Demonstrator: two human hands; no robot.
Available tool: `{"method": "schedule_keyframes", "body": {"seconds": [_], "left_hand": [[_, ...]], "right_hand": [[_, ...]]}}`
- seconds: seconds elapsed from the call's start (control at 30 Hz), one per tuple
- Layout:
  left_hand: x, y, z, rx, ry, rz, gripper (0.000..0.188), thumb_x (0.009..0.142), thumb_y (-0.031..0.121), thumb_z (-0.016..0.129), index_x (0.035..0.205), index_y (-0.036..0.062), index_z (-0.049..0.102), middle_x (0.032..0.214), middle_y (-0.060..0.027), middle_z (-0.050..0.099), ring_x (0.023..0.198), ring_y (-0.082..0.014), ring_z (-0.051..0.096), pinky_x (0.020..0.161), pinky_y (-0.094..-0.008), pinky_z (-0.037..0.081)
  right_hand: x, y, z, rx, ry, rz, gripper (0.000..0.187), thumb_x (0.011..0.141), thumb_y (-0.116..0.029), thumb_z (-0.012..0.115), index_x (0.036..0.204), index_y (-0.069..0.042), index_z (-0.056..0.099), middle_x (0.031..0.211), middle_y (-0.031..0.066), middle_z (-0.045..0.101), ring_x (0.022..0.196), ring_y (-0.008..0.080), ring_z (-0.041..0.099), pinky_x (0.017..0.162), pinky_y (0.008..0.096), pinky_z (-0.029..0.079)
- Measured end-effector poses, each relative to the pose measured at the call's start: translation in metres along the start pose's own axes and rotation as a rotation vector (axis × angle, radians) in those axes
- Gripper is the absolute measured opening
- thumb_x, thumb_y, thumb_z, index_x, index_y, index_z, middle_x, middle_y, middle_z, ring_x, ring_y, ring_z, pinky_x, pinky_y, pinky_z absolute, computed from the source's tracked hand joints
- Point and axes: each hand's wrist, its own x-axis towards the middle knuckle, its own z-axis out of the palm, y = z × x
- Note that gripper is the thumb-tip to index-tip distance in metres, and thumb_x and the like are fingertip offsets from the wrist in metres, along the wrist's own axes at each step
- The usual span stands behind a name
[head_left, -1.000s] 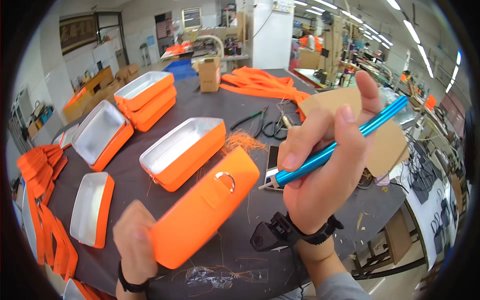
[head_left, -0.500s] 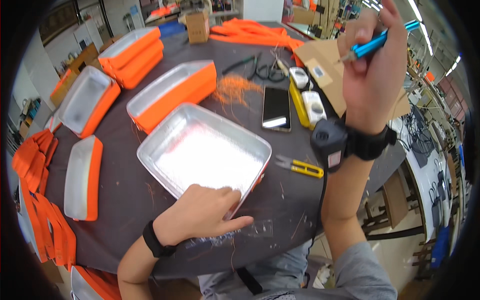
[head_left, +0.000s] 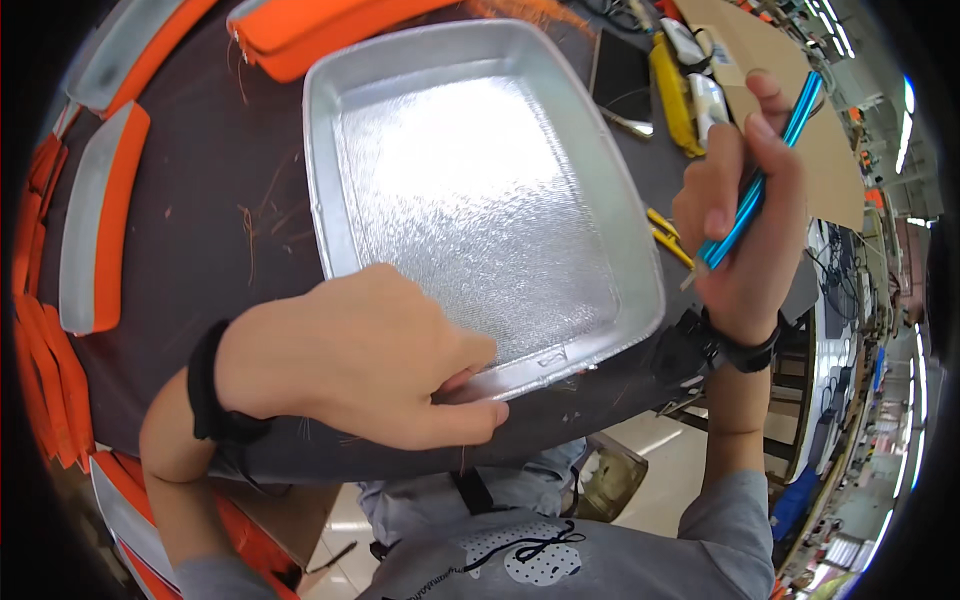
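A rectangular, open-topped liner (head_left: 480,240) of shiny silver foil material tilts toward me over the dark table. My left hand (head_left: 350,360) is closed on its near rim, thumb outside and fingers curled over the edge toward the inside. To the right of the liner, my right hand (head_left: 750,220) is raised and closed round a slim metallic-blue pen-like tool (head_left: 765,185). The thin tip of this tool points down and left, and its exact kind cannot be made out. Yellow-handled thread snips (head_left: 672,240) lie between the liner and my right hand, partly hidden.
Orange-sided, silver-lined cases (head_left: 105,220) stand along the left, with orange strips (head_left: 50,370) beside them. Another orange case (head_left: 300,40) is behind the liner. Farther right lie a phone (head_left: 622,75), a yellow-and-white power strip (head_left: 680,95) and cardboard (head_left: 830,150). Loose threads litter the dark tabletop (head_left: 220,200).
My right hand has come down with the blue tool, closer to the liner. The liner has turned and tilted up toward me, my left hand still on its rim. The view has shifted lower and nearer.
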Motion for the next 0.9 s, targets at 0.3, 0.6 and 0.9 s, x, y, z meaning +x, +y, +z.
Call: {"method": "schedule_keyframes", "body": {"seconds": [0.3, 0.6, 0.9], "left_hand": [[-0.001, -0.005, 0.008, 0.114, 0.124, -0.025, 0.015, 0.075, 0.022, 0.055, 0.073, 0.0080, 0.048, 0.059, -0.0050, 0.050, 0.052, -0.0225, 0.054, 0.042, -0.0325, 0.039], [0.012, 0.014, 0.015, 0.150, 0.224, -0.018, 0.026, 0.066, 0.015, 0.063, 0.091, 0.0123, 0.056, 0.064, 0.0030, 0.049, 0.051, -0.0110, 0.054, 0.038, -0.0254, 0.035], [0.015, 0.016, 0.018, -0.063, 0.201, -0.020, 0.019, 0.072, 0.015, 0.064, 0.089, 0.0143, 0.057, 0.067, 0.0030, 0.053, 0.050, -0.0140, 0.053, 0.040, -0.0257, 0.037]], "right_hand": [[-0.018, 0.025, -0.002, -0.012, -0.019, 0.305, 0.030, 0.092, -0.021, 0.026, 0.118, -0.008, 0.032, 0.045, -0.0004, 0.039, 0.028, 0.0068, 0.029, 0.026, 0.0206, 0.027], [-0.034, 0.033, -0.006, 0.095, -0.016, 0.184, 0.027, 0.091, -0.027, 0.027, 0.113, -0.011, 0.025, 0.046, 0.0076, 0.043, 0.027, 0.0135, 0.036, 0.027, 0.0237, 0.033], [-0.031, 0.023, -0.008, -0.316, -0.305, 0.063, 0.018, 0.085, -0.019, 0.029, 0.097, -0.005, 0.028, 0.045, 0.0109, 0.047, 0.028, 0.0131, 0.038, 0.029, 0.0206, 0.032]]}}
